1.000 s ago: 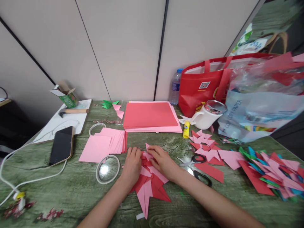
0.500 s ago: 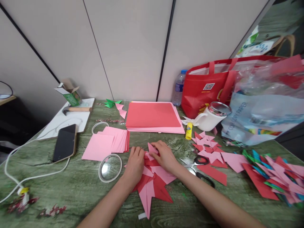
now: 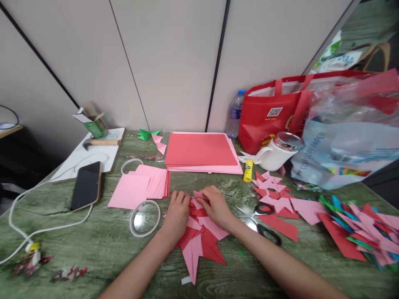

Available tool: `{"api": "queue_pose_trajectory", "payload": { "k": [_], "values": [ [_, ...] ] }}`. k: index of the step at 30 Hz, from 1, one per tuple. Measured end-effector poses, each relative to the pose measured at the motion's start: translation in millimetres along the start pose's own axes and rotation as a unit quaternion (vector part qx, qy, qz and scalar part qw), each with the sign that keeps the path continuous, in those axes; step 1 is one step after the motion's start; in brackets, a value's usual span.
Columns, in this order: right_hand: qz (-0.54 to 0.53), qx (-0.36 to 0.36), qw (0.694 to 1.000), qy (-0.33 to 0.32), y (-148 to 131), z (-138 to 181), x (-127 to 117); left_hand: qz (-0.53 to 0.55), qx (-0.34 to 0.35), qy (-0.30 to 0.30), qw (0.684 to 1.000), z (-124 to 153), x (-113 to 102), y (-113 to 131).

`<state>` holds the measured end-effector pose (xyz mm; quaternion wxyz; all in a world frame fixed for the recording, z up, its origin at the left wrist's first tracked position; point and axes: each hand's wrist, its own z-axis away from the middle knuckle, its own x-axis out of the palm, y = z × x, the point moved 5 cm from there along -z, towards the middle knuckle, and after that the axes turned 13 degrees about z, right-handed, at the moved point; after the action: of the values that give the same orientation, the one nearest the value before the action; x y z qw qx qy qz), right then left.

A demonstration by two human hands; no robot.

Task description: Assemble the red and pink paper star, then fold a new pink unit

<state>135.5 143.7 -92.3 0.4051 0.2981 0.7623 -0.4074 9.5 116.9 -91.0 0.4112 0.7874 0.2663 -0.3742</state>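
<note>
- Pink point at the far end of the star now sits lower than half a second ago; it then stood up and is now bent over.
- Right hand: grip closed, thumb and fingers pinching that pink point.
- Left hand: fingers close together, resting over the star's far left edge. Underside hidden; cannot tell whether this grip pinches the paper.
- Folded paper star, red and pink, lies on the counter between and below both hands, one long pink tip towards the wearer. A white strip lies by that tip.
- Clear plastic bag, right: "COPY PAPER" legible on a slant; remaining print partly obscured by creases.
- Red bag bears a white QR code; yellow logo partly hidden by the white mug.
- Bottle: blue cap, purple label, wording unreadable.
- Glue stick: yellow, upright, label too small to read.
- Green box, far left: flaps open, print illegible.
- Black-handled scissors lie open, right of the star.
- Tape roll lies flat left of the left hand, near pink squares.
</note>
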Motion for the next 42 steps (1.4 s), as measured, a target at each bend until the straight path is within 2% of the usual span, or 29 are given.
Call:
{"api": "queue_pose_trajectory", "payload": {
  "k": [9,16,23,30,36,39,42],
  "values": [
    [0.008,0.003,1.0,-0.013,-1.4,0.2,-0.9,0.011,0.011,0.014,1.0,0.4,0.0,-0.5],
    [-0.029,0.007,0.999,-0.016,-1.4,0.1,-2.3,0.004,0.011,0.008,1.0,0.8,-0.7,0.6],
    [-0.068,0.019,0.997,-0.021,0.3,0.3,-1.6,0.011,0.037,0.041,0.998,0.4,-1.3,0.7],
    [-0.054,0.026,0.998,-0.015,1.9,0.4,-0.5,0.016,0.035,0.035,0.999,0.7,-2.2,2.1],
    [-0.021,0.042,0.999,-0.022,2.6,1.1,1.4,0.006,0.016,0.055,0.998,0.9,-3.9,0.6],
    [-0.044,0.047,0.998,-0.002,2.1,1.5,-0.3,0.014,0.005,0.081,0.997,0.3,-5.9,-0.2],
    [-0.068,0.05,0.996,0.034,1.5,1.8,-4.3,0.005,0.004,0.073,0.997,-0.4,-5.0,-0.1]
  ]
}}
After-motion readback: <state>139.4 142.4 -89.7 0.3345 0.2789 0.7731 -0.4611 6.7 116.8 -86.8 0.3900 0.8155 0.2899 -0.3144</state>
